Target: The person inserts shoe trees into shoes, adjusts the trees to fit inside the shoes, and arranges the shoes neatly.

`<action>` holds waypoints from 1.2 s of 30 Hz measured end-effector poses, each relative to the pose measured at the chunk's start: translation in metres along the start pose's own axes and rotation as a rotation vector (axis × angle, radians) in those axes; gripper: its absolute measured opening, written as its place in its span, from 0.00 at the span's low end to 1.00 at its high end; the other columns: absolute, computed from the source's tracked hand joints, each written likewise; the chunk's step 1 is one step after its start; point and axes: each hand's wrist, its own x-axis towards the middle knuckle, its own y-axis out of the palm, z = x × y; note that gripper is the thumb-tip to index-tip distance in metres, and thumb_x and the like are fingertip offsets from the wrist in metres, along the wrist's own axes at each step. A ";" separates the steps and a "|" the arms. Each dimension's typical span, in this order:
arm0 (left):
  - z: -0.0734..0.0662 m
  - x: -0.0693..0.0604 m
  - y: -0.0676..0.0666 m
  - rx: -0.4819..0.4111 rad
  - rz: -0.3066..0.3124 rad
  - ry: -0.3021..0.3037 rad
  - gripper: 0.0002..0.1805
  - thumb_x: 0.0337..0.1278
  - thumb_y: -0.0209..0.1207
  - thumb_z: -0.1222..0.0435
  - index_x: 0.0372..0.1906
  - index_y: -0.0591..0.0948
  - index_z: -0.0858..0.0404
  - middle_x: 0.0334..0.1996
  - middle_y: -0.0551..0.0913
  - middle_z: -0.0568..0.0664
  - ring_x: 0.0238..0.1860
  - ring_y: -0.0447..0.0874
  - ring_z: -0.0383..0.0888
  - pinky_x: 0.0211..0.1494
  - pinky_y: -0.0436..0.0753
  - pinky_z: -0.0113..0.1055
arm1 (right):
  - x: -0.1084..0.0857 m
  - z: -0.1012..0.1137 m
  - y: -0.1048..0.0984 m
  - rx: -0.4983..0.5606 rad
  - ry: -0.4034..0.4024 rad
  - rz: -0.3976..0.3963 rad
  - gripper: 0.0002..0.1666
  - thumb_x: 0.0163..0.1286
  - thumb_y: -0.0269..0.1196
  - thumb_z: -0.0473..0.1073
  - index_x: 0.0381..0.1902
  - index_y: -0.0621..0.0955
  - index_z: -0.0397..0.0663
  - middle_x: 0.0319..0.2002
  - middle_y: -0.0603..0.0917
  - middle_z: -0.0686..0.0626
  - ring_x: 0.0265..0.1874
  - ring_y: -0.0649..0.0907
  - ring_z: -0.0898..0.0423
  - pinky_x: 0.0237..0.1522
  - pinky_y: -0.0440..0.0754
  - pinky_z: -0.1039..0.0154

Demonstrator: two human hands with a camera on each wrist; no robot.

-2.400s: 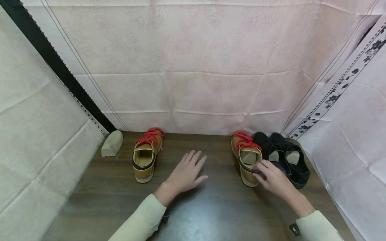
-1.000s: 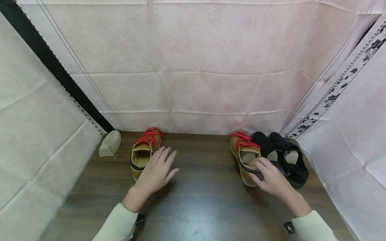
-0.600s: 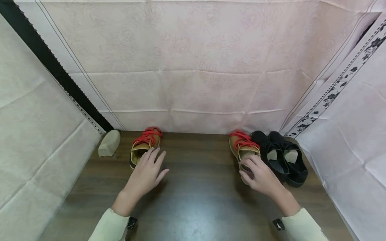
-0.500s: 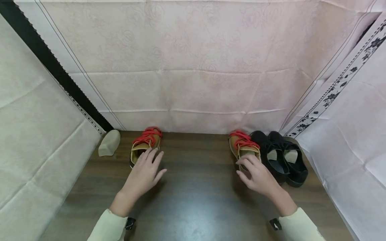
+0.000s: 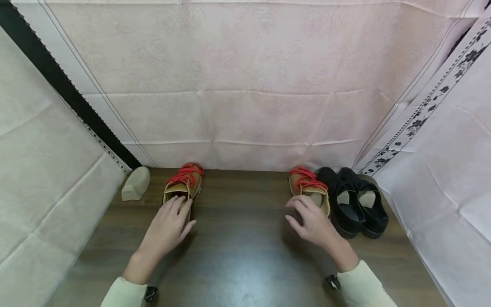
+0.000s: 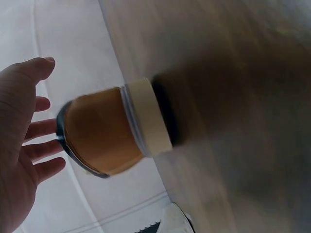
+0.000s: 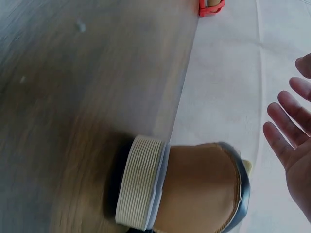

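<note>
My left hand (image 5: 166, 224) is over the heel of a tan shoe (image 5: 179, 187) with red laces, hiding its back half. In the left wrist view, fingers of the left hand (image 6: 22, 145) spread behind the collar of this shoe (image 6: 102, 131); contact is unclear. A second tan shoe (image 5: 308, 183) with red laces has a pale insert inside. My right hand (image 5: 312, 221) covers its heel from above, fingers loosely bent. The right wrist view has the right hand (image 7: 296, 141) apart from this shoe's heel (image 7: 199, 187), holding nothing.
Two black lace-up shoes (image 5: 345, 213) with pale inserts stand against the right-hand shoe. A cream shoe insert (image 5: 136, 183) lies at the far left by the cloth wall. Pale cloth (image 5: 245, 115) encloses the brown wood-look surface (image 5: 238, 247) at the back and sides.
My left hand has moved left from the middle to above the left tan shoe. My right hand has let go of the right tan shoe's heel and shifted left. The shoes have stayed put.
</note>
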 end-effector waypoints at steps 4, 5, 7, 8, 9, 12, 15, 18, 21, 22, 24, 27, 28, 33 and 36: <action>0.007 -0.008 0.002 -0.009 -0.036 0.024 0.33 0.63 0.68 0.51 0.62 0.79 0.72 0.56 0.81 0.70 0.59 0.79 0.68 0.60 0.80 0.61 | 0.005 0.004 0.004 0.013 0.012 0.010 0.18 0.65 0.72 0.46 0.50 0.84 0.48 0.52 0.82 0.50 0.51 0.82 0.53 0.52 0.86 0.50; 0.009 -0.010 0.003 -0.013 -0.046 0.030 0.32 0.69 0.63 0.48 0.61 0.79 0.72 0.55 0.81 0.70 0.59 0.80 0.69 0.60 0.81 0.61 | 0.006 0.004 0.005 0.016 0.014 0.011 0.18 0.65 0.72 0.46 0.50 0.84 0.48 0.52 0.82 0.50 0.51 0.82 0.53 0.52 0.86 0.51; 0.012 -0.013 0.004 -0.021 -0.065 0.048 0.33 0.78 0.49 0.44 0.60 0.79 0.72 0.54 0.82 0.70 0.57 0.80 0.68 0.59 0.81 0.61 | 0.007 0.005 0.009 0.026 0.015 0.009 0.18 0.65 0.72 0.46 0.50 0.83 0.48 0.52 0.82 0.50 0.52 0.82 0.53 0.52 0.86 0.51; 0.014 -0.015 0.005 -0.025 -0.074 0.057 0.36 0.80 0.42 0.43 0.60 0.80 0.72 0.54 0.82 0.70 0.57 0.80 0.68 0.59 0.81 0.60 | 0.008 0.006 0.011 0.032 0.013 0.007 0.18 0.65 0.72 0.46 0.50 0.83 0.48 0.52 0.82 0.50 0.52 0.82 0.53 0.52 0.86 0.51; 0.016 -0.016 0.005 -0.033 -0.082 0.066 0.38 0.81 0.36 0.42 0.59 0.80 0.72 0.53 0.82 0.70 0.56 0.81 0.67 0.58 0.81 0.60 | 0.009 0.006 0.013 0.036 0.011 0.003 0.18 0.65 0.72 0.46 0.50 0.83 0.48 0.51 0.82 0.50 0.52 0.82 0.53 0.52 0.86 0.51; 0.020 -0.019 0.007 -0.055 -0.107 0.092 0.32 0.81 0.43 0.47 0.57 0.80 0.73 0.51 0.82 0.69 0.54 0.81 0.66 0.56 0.82 0.59 | 0.011 0.007 0.018 0.050 0.005 -0.002 0.17 0.66 0.72 0.45 0.50 0.83 0.48 0.51 0.82 0.50 0.52 0.82 0.54 0.53 0.84 0.52; 0.023 -0.021 0.008 -0.070 -0.127 0.105 0.23 0.69 0.61 0.57 0.55 0.81 0.74 0.49 0.82 0.69 0.50 0.82 0.66 0.51 0.83 0.59 | 0.013 0.008 0.021 0.060 0.008 0.002 0.17 0.67 0.71 0.45 0.51 0.83 0.47 0.51 0.82 0.50 0.52 0.83 0.54 0.54 0.84 0.52; 0.026 -0.023 0.010 -0.078 -0.160 0.116 0.20 0.67 0.62 0.60 0.52 0.82 0.74 0.46 0.82 0.68 0.47 0.83 0.65 0.46 0.85 0.57 | 0.014 0.009 0.023 0.064 0.021 0.026 0.16 0.68 0.71 0.46 0.51 0.83 0.49 0.51 0.82 0.50 0.52 0.83 0.54 0.55 0.84 0.52; 0.028 -0.025 0.014 -0.094 -0.197 0.132 0.24 0.79 0.47 0.56 0.51 0.83 0.74 0.45 0.82 0.66 0.45 0.83 0.63 0.44 0.85 0.55 | 0.015 0.009 0.026 0.064 0.034 0.052 0.16 0.69 0.70 0.46 0.52 0.82 0.51 0.52 0.82 0.51 0.52 0.83 0.54 0.55 0.85 0.52; 0.028 -0.026 0.015 -0.096 -0.208 0.136 0.25 0.80 0.45 0.56 0.50 0.83 0.74 0.44 0.82 0.65 0.45 0.83 0.63 0.44 0.85 0.55 | 0.015 0.009 0.026 0.062 0.035 0.058 0.16 0.69 0.70 0.46 0.52 0.82 0.51 0.52 0.82 0.51 0.52 0.83 0.55 0.55 0.85 0.52; 0.029 -0.026 0.016 -0.103 -0.226 0.140 0.28 0.83 0.40 0.54 0.49 0.83 0.73 0.44 0.82 0.65 0.44 0.82 0.62 0.44 0.85 0.54 | 0.015 0.011 0.027 0.063 0.034 0.068 0.16 0.69 0.70 0.46 0.52 0.82 0.51 0.51 0.82 0.51 0.52 0.83 0.55 0.55 0.85 0.53; 0.030 -0.027 0.016 -0.113 -0.246 0.145 0.28 0.83 0.40 0.54 0.48 0.83 0.73 0.44 0.83 0.65 0.45 0.82 0.62 0.46 0.84 0.54 | 0.016 0.012 0.029 0.062 0.023 0.072 0.16 0.69 0.70 0.45 0.52 0.82 0.50 0.51 0.82 0.51 0.52 0.83 0.55 0.54 0.85 0.53; 0.030 -0.027 0.016 -0.117 -0.247 0.144 0.28 0.84 0.40 0.54 0.48 0.83 0.73 0.44 0.83 0.65 0.45 0.81 0.62 0.47 0.84 0.54 | 0.016 0.013 0.029 0.061 0.016 0.070 0.16 0.69 0.70 0.45 0.52 0.82 0.50 0.51 0.82 0.51 0.52 0.83 0.55 0.54 0.85 0.54; 0.031 -0.028 0.016 -0.122 -0.245 0.147 0.27 0.85 0.39 0.56 0.48 0.82 0.73 0.42 0.83 0.62 0.45 0.81 0.61 0.51 0.83 0.53 | 0.020 0.015 0.034 0.059 -0.025 0.041 0.16 0.68 0.70 0.45 0.51 0.82 0.49 0.51 0.83 0.51 0.52 0.84 0.55 0.55 0.85 0.54; 0.030 -0.028 0.018 -0.104 -0.262 0.153 0.25 0.85 0.40 0.59 0.46 0.82 0.73 0.39 0.83 0.61 0.43 0.81 0.60 0.50 0.83 0.52 | 0.023 0.017 0.038 0.056 -0.046 0.030 0.16 0.68 0.70 0.45 0.51 0.82 0.49 0.51 0.83 0.50 0.53 0.84 0.54 0.55 0.85 0.54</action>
